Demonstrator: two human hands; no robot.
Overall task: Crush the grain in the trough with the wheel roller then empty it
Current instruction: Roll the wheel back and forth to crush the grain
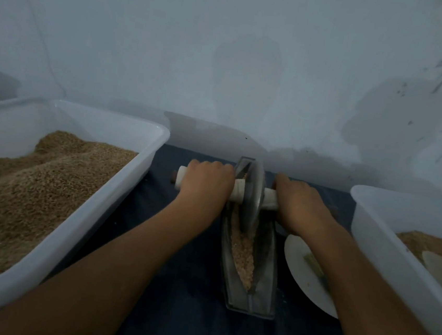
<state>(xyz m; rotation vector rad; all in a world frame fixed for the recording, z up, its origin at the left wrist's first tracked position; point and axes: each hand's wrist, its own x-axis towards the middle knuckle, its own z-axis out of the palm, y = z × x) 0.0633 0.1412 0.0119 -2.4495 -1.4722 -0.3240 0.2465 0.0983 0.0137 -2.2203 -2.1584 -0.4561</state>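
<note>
A narrow metal trough [266,284] lies lengthwise on the dark cloth, holding a strip of tan grain [243,254]. A grey metal wheel roller [253,195] stands upright in the trough's far half, with a pale handle through its hub. My left hand [206,182] is closed around the handle on the wheel's left side. My right hand [299,203] grips the handle on the right side. The wheel's lower edge sits in the grain.
A large white tub [118,197] heaped with whole grain stands at the left. Another white tub [376,238] with crushed grain and a pale scoop stands at the right. A white plate [303,279] with a small stick lies between trough and right tub. A wall rises close behind.
</note>
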